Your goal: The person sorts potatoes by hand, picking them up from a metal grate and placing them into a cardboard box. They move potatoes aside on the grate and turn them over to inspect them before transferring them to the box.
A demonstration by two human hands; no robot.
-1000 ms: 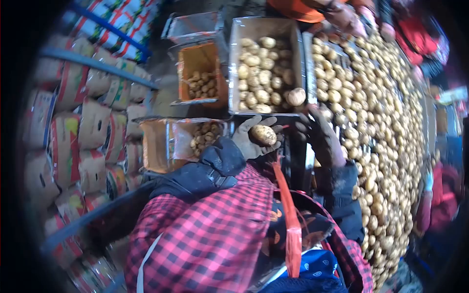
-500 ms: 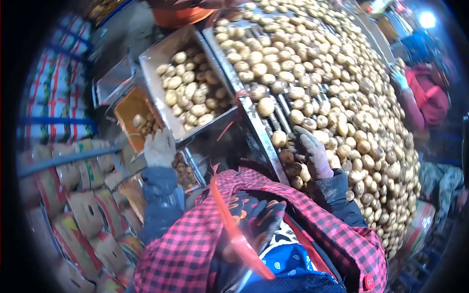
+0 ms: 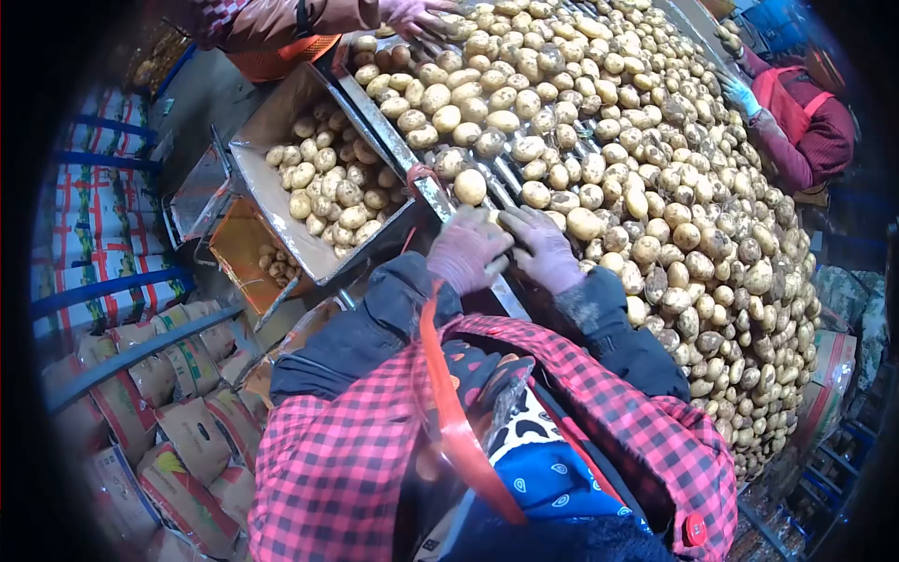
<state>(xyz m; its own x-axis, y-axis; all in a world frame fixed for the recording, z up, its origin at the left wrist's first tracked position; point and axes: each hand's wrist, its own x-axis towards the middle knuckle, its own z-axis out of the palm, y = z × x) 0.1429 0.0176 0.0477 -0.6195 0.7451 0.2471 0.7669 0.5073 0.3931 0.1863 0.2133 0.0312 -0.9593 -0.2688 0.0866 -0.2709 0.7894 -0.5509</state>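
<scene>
My left hand (image 3: 468,249), in a pale dusty glove, is over the metal edge rail of the sorting table, its fingers apart and angled toward the rollers. Close on its right, my right hand (image 3: 543,247) reaches over the rollers, gloved too, with fingers spread and pointing up-left. No held potato shows in either hand, though the space under the palms is hidden. Just beyond the left fingertips lies a pale round potato (image 3: 470,186) on the metal rollers (image 3: 501,188). Many loose potatoes (image 3: 646,206) are heaped to the right of my hands.
A lined box of potatoes (image 3: 272,225) stands left of the rail, with an orange container (image 3: 239,245) beside it. Another person's gloved hand (image 3: 417,17) touches potatoes at the top. A co-worker in red (image 3: 796,117) is across the heap. Stacked cartons (image 3: 201,436) lie lower left.
My left hand has moved right, from beside the orange container to the rail. My right hand has shifted up-left, near it. Another person's hand has appeared at the top.
</scene>
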